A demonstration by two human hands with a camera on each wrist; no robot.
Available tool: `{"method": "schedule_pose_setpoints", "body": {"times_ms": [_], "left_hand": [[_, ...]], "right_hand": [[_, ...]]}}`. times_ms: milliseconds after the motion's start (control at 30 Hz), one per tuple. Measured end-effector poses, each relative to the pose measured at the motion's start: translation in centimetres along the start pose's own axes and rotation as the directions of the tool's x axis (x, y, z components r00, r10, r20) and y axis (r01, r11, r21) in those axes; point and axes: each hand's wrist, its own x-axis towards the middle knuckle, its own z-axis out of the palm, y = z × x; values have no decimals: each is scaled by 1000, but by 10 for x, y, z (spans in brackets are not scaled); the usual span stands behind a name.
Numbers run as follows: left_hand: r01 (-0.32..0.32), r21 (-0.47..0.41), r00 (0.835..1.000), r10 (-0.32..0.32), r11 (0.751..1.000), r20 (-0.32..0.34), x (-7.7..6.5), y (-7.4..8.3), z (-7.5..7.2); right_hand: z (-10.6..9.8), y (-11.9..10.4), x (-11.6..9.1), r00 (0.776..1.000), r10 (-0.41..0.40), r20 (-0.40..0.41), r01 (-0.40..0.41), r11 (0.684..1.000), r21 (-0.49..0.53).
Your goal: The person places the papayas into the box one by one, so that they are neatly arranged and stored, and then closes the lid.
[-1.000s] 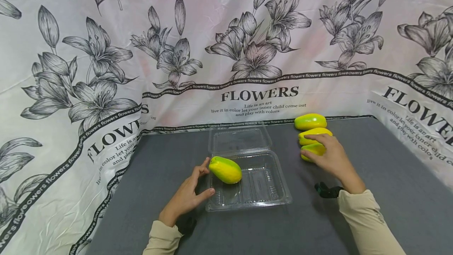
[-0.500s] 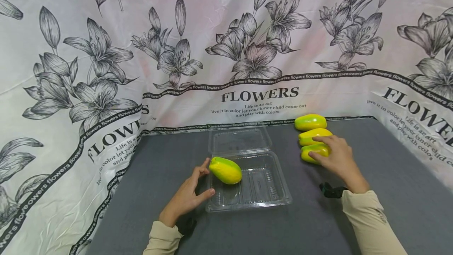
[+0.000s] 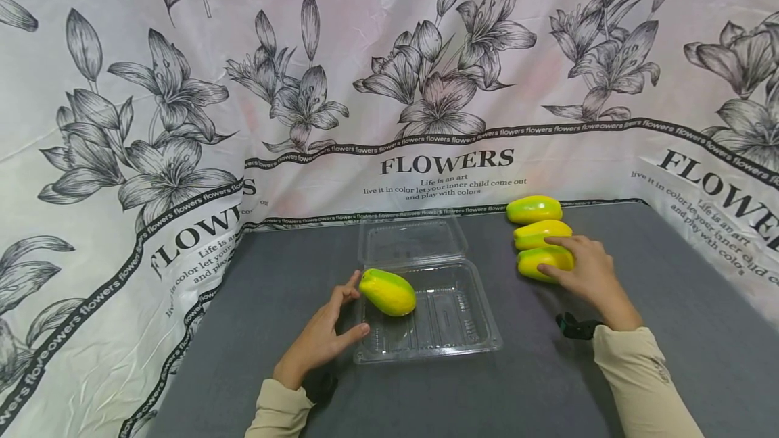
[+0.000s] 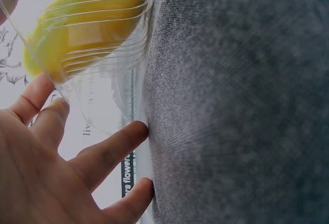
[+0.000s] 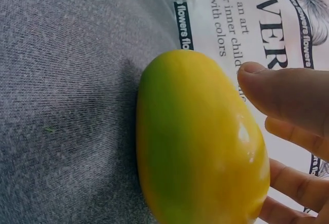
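In the head view a yellow-green papaya (image 3: 387,293) lies in the left part of a clear plastic clamshell box (image 3: 453,320), whose lid (image 3: 414,240) is folded back. My left hand (image 3: 316,336) is spread at the box's left side, its fingertips at the wall in the left wrist view, two reaching down to the cloth. My right hand (image 3: 592,277) hovers over the right end of the nearest of three papayas on the right. In the right wrist view the thumb (image 5: 282,98) stands off this papaya (image 5: 200,142), and the other fingers are partly hidden behind it.
Two more papayas, the middle one (image 3: 541,234) and the far one (image 3: 534,209), line up behind the nearest. Grey cloth (image 3: 274,276) covers the table. A white curtain (image 3: 316,184) printed with flowers hangs along the back and sides.
My right hand has slid right and slightly toward me over the nearest papaya, uncovering more of it. The left hand, the box and the papayas stay where they were.
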Motion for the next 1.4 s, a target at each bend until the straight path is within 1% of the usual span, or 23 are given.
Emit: {"method": "schedule_pose_setpoints", "body": {"times_ms": [400, 600, 900, 1167, 1400], "left_hand": [[8, 11, 1000, -8, 1000, 0, 0, 0, -1], [14, 1, 1000, -14, 1000, 4, 0, 0, -1], [-5, 8, 1000, 5, 1000, -7, 1, -1, 0], [-4, 10, 1000, 4, 1000, -6, 1, -1, 0], [5, 5, 1000, -5, 1000, -1, 1, -1, 0]], "right_hand": [[5, 4, -1, 1000, 7, 6, -7, 1000, 12], [5, 3, -2, 1000, 18, 8, -18, 1000, 17], [5, 3, -2, 999, 31, 20, -31, 999, 10], [5, 5, -1, 999, 3, 53, -3, 1000, 12], [3, 7, 0, 994, -20, 105, 19, 1000, 17]]}}
